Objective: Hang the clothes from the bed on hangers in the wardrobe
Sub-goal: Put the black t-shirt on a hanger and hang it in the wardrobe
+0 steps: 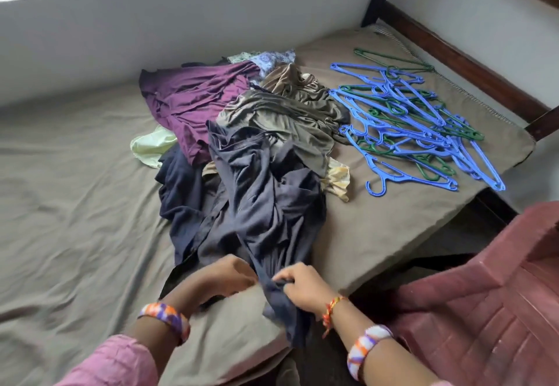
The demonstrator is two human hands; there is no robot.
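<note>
From the head view, both hands meet at six o'clock: the left hand (233,275) and right hand (302,284) pinch the navy garment (266,204), drawing it off the clothes pile (242,131), likely for hanging. Hangers (417,125) lie at two o'clock on the bed (75,204).

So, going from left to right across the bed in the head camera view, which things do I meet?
Light green cloth → purple garment → dark navy garment, gripped by both hands → pile of blue and green hangers → reddish plastic chair.
</note>
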